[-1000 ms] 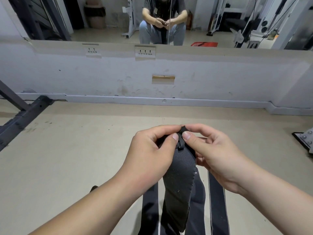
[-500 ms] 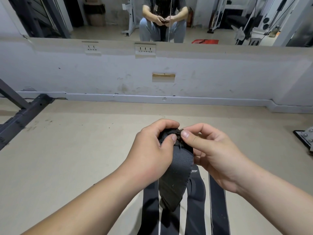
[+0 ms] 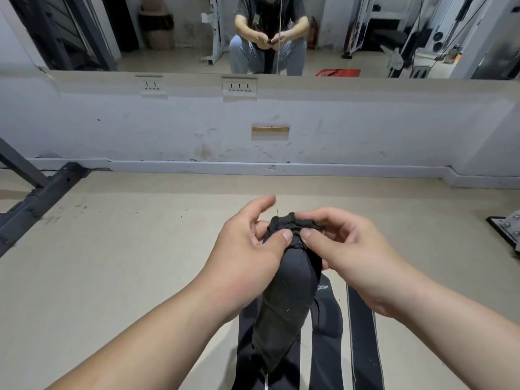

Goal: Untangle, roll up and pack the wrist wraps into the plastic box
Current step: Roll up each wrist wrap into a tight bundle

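Note:
A black wrist wrap (image 3: pixel 284 299) hangs in front of me, its top end bunched into a small roll between both hands. My left hand (image 3: pixel 247 257) pinches that roll with its thumb, the index finger lifted off. My right hand (image 3: pixel 349 254) pinches the other side with thumb and curled fingers. Below, several more black wrap strips (image 3: pixel 363 333) lie side by side on the floor. No plastic box is in view.
Beige floor (image 3: pixel 126 263) stretches ahead to a low grey wall (image 3: pixel 365 130) with a mirror above it. A dark steel rack foot (image 3: pixel 42 198) lies at the left, and a bolted metal base plate (image 3: pixel 509 229) sits at the right edge.
The wrap's top end has been rolled down into a thicker bunch and the hanging tail has shortened. My left index finger has lifted away from the roll.

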